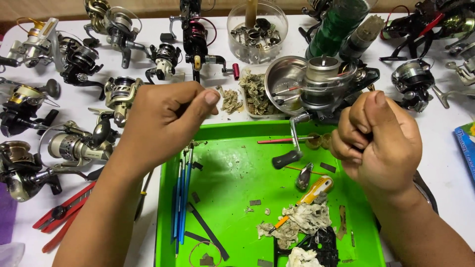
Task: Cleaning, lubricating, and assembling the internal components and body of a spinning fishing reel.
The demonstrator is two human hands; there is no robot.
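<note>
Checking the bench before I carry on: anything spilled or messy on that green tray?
Yes. Dirty wadded rags and small dark scraps lie scattered across the green tray. Both hands, left hand and right hand, are fisted above it.

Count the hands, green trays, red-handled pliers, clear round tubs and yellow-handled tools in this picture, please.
Hands: 2 (left hand, right hand, both with fingers curled shut)
Green tray: 1
Red-handled pliers: 1
Clear round tub: 1
Yellow-handled tool: 1
Total: 6
</note>
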